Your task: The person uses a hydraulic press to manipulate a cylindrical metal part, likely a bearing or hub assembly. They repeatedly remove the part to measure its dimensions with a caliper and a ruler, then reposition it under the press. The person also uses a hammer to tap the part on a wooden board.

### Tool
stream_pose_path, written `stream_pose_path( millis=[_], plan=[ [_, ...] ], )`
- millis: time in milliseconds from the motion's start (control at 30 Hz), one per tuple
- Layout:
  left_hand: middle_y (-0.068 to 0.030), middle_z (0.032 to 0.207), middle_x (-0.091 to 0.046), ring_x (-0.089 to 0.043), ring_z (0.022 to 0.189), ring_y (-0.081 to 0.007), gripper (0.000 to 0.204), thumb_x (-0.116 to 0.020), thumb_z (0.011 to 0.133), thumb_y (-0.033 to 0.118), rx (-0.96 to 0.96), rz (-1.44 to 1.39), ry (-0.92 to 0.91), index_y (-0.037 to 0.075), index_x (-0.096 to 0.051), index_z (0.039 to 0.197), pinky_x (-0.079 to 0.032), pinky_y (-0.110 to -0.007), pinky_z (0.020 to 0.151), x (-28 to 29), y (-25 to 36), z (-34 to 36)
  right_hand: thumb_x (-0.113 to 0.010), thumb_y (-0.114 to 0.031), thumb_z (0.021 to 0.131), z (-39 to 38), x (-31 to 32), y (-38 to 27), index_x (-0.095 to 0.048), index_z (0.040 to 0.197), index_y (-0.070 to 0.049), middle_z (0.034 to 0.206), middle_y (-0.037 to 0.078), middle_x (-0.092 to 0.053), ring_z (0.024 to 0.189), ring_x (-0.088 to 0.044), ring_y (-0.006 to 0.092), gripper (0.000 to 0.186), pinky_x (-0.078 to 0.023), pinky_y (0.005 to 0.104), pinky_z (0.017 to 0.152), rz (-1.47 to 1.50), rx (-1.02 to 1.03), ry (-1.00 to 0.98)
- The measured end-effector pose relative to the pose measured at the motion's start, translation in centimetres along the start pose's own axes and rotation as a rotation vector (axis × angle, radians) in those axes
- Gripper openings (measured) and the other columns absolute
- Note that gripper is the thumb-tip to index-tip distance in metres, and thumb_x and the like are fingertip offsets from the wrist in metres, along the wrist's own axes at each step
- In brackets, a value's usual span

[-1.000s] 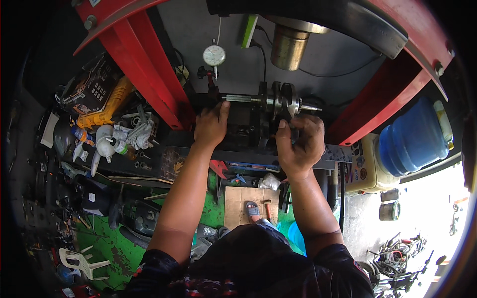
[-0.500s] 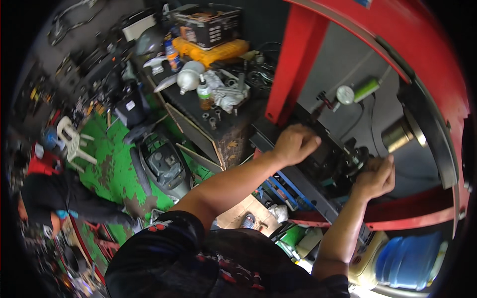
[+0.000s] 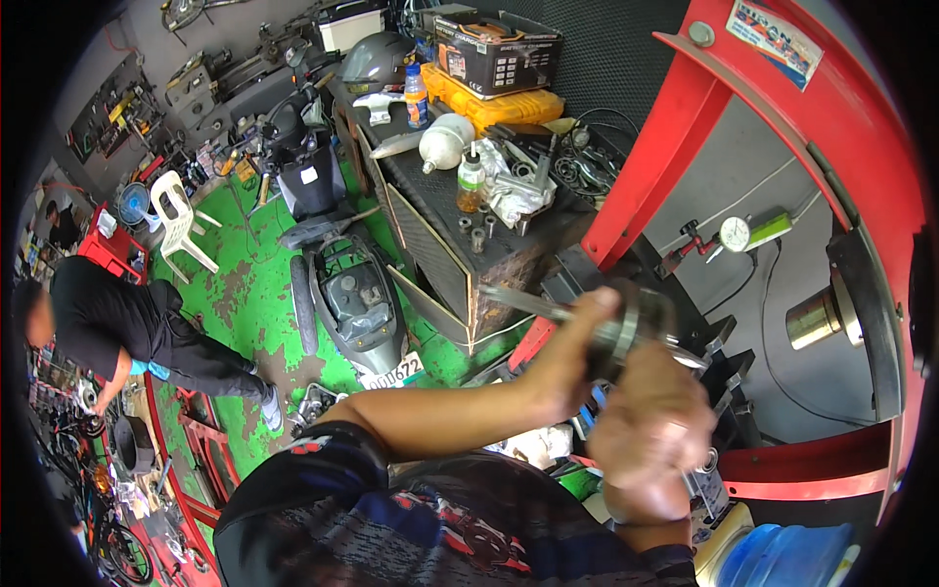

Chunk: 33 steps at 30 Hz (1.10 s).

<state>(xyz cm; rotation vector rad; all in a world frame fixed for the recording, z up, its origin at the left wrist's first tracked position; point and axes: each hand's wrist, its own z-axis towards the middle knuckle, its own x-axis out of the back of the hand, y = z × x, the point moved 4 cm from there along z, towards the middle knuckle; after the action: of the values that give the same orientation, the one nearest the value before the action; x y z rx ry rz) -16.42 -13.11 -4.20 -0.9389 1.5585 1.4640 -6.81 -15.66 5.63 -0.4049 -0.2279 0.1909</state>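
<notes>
Crankshaft (image 3: pixel 642 321) lifted up, motion-blurred, partly covered by the hands (image 3: pixel 657 419)

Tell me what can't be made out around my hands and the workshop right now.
All in the head view:
Left hand: most fingers hidden behind the crankshaft and right hand.
Right hand: blurred, so its exact grip is unclear.
Crankshaft: fine surface detail lost to blur.
Blue jug: partly cut off by the bottom edge.
Metal parts near the bottle: too small to identify.
</notes>
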Motion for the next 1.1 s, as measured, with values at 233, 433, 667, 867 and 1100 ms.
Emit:
stream_pose_path(
  millis=[233,433,667,867,1100],
  plan=[
    [-0.02,0.119,-0.068,-0.064,0.11,-0.0303,0.058,-0.055,0.098,0.053,-0.119,-0.186,0.301,0.004,-0.063,0.128,-0.05,-0.044,0.1,12.0,9.1,-4.9,-0.074,-0.007,0.085,-1.3,-15.0,2.8,-0.058,0.068,-0.002,0.063,0.009,-0.054,0.052,-0.053,0.0285,0.024,-0.041,0.0417,0.053,0.384,0.025,-0.214],
    [-0.0162,0.116,-0.072,-0.069,0.103,-0.0287,0.062,-0.054,0.093,0.059,-0.289,0.051,0.52,0.006,-0.067,0.122,-0.055,-0.041,0.093,20.3,16.6,-9.8,-0.071,-0.029,0.095,-1.8,-22.7,4.3,-0.063,0.094,-0.002,0.095,0.016,-0.062,0.089,-0.061,0.0359,0.028,-0.05,0.0445,0.081,0.593,-0.061,-0.588],
    [-0.0161,0.112,-0.073,-0.071,0.097,-0.0308,0.064,-0.046,0.096,0.056,-0.511,0.21,0.675,0.002,-0.065,0.123,-0.058,-0.044,0.09,26.3,24.1,-13.4,-0.077,-0.01,0.091,-0.9,-20.2,13.5,-0.068,0.096,-0.001,0.097,0.012,-0.068,0.092,-0.067,0.0294,0.014,-0.054,0.0402,0.084,0.314,-0.423,-0.458],
    [-0.0239,0.121,-0.07,-0.073,0.091,-0.0358,0.069,-0.041,0.097,0.059,-0.393,0.294,0.526,0.002,-0.064,0.13,-0.064,-0.048,0.071,29.7,25.6,-11.9,-0.072,-0.017,0.096,-7.5,-15.1,14.7,-0.067,0.095,0.0,0.094,0.013,-0.067,0.09,-0.066,0.0322,0.018,-0.053,0.0429,0.081,0.052,-0.577,-0.531],
    [-0.0205,0.13,-0.065,-0.067,0.111,-0.0336,0.065,-0.043,0.099,0.056,-0.213,0.249,0.287,0.002,-0.061,0.131,-0.055,-0.054,0.098,31.1,23.8,-6.8,-0.07,-0.019,0.095,-12.9,-7.7,11.7,-0.064,0.089,-0.001,0.087,0.018,-0.065,0.084,-0.066,0.0394,0.02,-0.051,0.0476,0.074,-0.165,-0.818,-0.434]
  ],
)
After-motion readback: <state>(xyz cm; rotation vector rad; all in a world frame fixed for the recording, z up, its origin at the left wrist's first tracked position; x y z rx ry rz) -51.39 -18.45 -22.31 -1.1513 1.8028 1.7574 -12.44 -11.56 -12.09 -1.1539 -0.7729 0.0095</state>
